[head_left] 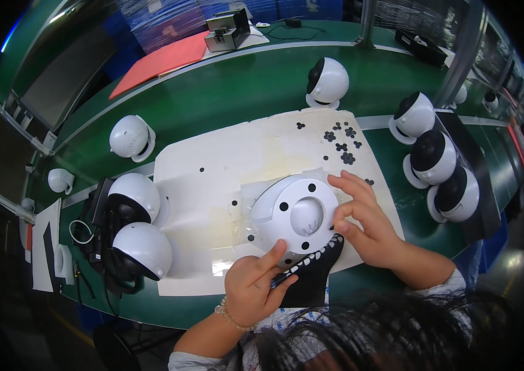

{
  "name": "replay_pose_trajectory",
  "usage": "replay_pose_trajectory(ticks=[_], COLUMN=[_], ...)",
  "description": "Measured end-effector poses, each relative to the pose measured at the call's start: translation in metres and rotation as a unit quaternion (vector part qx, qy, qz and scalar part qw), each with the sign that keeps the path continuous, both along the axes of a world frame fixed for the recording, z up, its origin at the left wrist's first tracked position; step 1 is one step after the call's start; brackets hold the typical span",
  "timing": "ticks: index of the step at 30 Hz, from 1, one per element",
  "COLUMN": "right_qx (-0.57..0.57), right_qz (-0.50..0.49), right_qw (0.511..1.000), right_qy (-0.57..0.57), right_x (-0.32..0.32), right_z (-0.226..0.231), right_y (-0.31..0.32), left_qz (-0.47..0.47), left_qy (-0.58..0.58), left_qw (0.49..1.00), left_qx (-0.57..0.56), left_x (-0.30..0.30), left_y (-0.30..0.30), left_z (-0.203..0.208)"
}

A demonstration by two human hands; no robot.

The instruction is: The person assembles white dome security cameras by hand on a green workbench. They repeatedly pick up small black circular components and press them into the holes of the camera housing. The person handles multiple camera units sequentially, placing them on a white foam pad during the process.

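A white, rounded camera-like device lies with its ring-shaped base facing up. Round black foot pads sit on that base, around a central opening. My left hand lays its index fingertip on the base's near left edge. A dark pen-like tool is between its thumb and curled fingers. At the base's right edge, my right hand has thumb and index finger pinched close, with a small black spot showing at their tips, seemingly another foot pad. Its other fingers reach out above.
Two white devices with black fronts stand left by dark cables. Several more stand right, one at the back. Loose black pads cluster on the cardboard sheet. A black strip with pale spots lies near me.
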State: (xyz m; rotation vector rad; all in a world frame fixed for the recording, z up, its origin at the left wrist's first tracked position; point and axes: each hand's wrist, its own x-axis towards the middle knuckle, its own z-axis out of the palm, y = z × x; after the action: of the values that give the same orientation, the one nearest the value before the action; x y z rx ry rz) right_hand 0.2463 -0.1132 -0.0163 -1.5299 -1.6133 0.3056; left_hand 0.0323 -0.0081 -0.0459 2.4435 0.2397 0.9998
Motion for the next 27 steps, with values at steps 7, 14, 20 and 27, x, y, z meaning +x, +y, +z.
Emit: replay_pose_trajectory(ticks=[7, 14, 20, 27], right_qx=[0.001, 0.006, 0.077, -0.092], right_qz=[-0.01, -0.008, -0.043, -0.002], right_qw=[1.0, 1.0, 0.977, 0.942], right_qy=[0.004, 0.017, -0.196, 0.322], right_x=[-0.002, -0.002, 0.001, -0.001], right_z=[-0.002, -0.003, -0.005, -0.011], right_y=[0.0, 0.0, -0.01, 0.0], left_qz=[0.002, 0.006, 0.019, 0.019], left_qy=[-0.002, -0.003, -0.003, 0.006], left_qw=[1.0, 1.0, 1.0, 1.0], left_qx=[0.009, 0.01, 0.003, -0.015], left_x=[0.0, 0.0, 0.001, 0.0], left_y=[0.0, 0.0, -0.003, -0.004], left_z=[-0.001, 0.0, 0.0, 0.001])
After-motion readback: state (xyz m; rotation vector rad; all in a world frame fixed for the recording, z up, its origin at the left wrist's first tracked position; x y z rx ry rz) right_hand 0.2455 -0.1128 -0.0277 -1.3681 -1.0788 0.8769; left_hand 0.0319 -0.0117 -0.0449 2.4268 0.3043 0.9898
